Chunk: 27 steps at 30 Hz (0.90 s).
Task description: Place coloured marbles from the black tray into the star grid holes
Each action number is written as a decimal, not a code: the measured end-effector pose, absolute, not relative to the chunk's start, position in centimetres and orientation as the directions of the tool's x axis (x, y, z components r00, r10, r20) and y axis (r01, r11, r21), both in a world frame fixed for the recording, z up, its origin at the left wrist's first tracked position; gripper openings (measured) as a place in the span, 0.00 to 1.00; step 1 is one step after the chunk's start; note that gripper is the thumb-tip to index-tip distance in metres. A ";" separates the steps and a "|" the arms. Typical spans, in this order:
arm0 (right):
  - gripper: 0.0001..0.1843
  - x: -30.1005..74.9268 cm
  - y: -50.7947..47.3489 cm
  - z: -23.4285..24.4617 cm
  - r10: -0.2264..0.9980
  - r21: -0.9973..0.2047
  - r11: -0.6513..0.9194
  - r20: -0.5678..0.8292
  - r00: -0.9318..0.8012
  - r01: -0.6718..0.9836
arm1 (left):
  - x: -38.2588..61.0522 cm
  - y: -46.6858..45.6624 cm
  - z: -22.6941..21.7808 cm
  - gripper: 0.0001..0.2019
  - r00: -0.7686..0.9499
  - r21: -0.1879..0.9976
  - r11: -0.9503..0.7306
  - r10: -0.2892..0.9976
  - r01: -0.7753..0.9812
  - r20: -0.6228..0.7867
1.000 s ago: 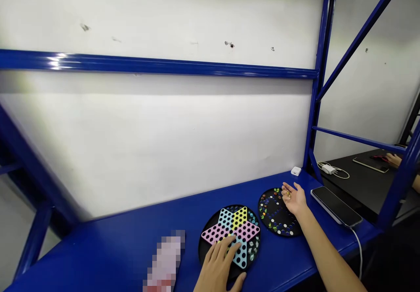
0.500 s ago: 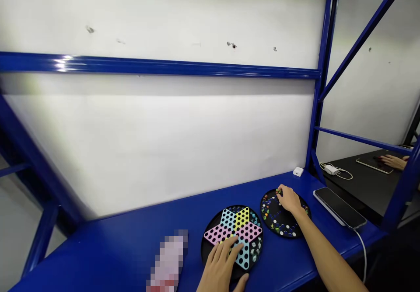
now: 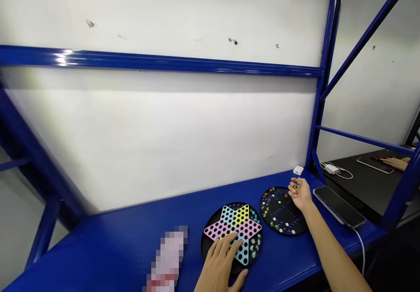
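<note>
A round Chinese checkers board [image 3: 226, 228] lies on the blue tabletop, its star in pink, yellow and light blue, with marbles in its side hollows. Over its lower left part rests my left hand [image 3: 219, 261], fingers spread and holding nothing. To the right is a round black tray [image 3: 278, 213] with white and multicoloured marbles around its edge. My right hand [image 3: 301, 194] is raised above the tray's far right side, palm turned partly up. Its fingers curl around small yellowish marbles [image 3: 296, 187], partly hidden by the fingers.
A phone [image 3: 339, 206] with a white cable lies right of the tray. At the back corner sits a small white case [image 3: 298, 170]. A pixelated pale object [image 3: 167, 261] is at left. Blue frame bars [image 3: 321, 78] rise behind; another person's hand [image 3: 395, 163] shows beyond.
My right hand has lifted off the tray, moved right and turned its palm up with marbles in its fingers. My left hand has stayed on the checkers board. The view has shifted slightly.
</note>
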State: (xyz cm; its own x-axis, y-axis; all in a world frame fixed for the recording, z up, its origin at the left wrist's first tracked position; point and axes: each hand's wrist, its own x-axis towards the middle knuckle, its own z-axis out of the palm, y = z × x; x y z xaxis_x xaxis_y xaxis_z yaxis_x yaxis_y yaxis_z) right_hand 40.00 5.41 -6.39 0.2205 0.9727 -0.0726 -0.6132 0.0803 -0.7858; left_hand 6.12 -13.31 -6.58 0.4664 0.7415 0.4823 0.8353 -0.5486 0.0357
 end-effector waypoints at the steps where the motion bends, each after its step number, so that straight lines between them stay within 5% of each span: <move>1: 0.11 40.1 5.3 -6.3 0.971 -0.779 0.074 -0.085 0.223 -0.622 | 6.1 -13.3 -6.5 0.26 0.467 0.035 -0.549 0.741 0.835 0.482; 3: 0.13 40.3 5.2 -6.3 0.950 -0.865 0.075 -0.089 0.299 -0.496 | 6.1 -13.3 -6.5 0.26 0.469 0.030 -0.549 0.740 0.835 0.482; 8: 0.17 41.1 4.9 -6.9 0.872 -0.979 0.044 0.136 0.471 0.201 | 6.0 -13.2 -6.8 0.26 0.474 0.023 -0.549 0.741 0.836 0.476; 10: 0.12 41.4 4.6 -7.1 0.898 -0.839 -0.076 0.178 0.403 0.539 | 6.0 -13.2 -6.8 0.26 0.474 0.027 -0.548 0.745 0.836 0.469; 12: 0.11 41.4 4.2 -7.1 0.938 -0.565 -0.180 0.149 0.314 0.805 | 6.0 -13.2 -6.7 0.25 0.469 0.038 -0.546 0.752 0.837 0.463; 15: 0.11 40.9 3.8 -6.9 0.962 -0.352 -0.212 0.089 0.258 0.912 | 6.2 -13.4 -6.5 0.25 0.456 0.063 -0.543 0.758 0.838 0.466; 17: 0.08 40.6 3.7 -6.6 0.960 -0.410 -0.209 0.088 0.267 0.888 | 6.2 -13.4 -6.4 0.26 0.453 0.070 -0.548 0.750 0.833 0.481; 19: 0.11 40.5 3.6 -6.1 0.953 -0.653 -0.176 0.075 0.294 0.736 | 6.2 -13.4 -6.5 0.26 0.452 0.067 -0.553 0.739 0.831 0.500; 22: 0.17 40.4 2.9 -5.1 0.972 -0.995 -0.027 -0.004 0.234 0.098 | 6.2 -13.4 -6.5 0.26 0.452 0.061 -0.553 0.735 0.831 0.506; 24: 0.19 40.1 2.1 -4.5 0.996 -0.941 0.008 -0.022 0.087 -0.337 | 6.3 -13.5 -6.5 0.26 0.451 0.065 -0.548 0.745 0.834 0.492; 27: 0.17 38.8 0.3 -4.1 0.992 -0.794 -0.094 -0.025 -0.122 -0.601 | 6.3 -13.5 -6.3 0.26 0.444 0.080 -0.539 0.762 0.839 0.472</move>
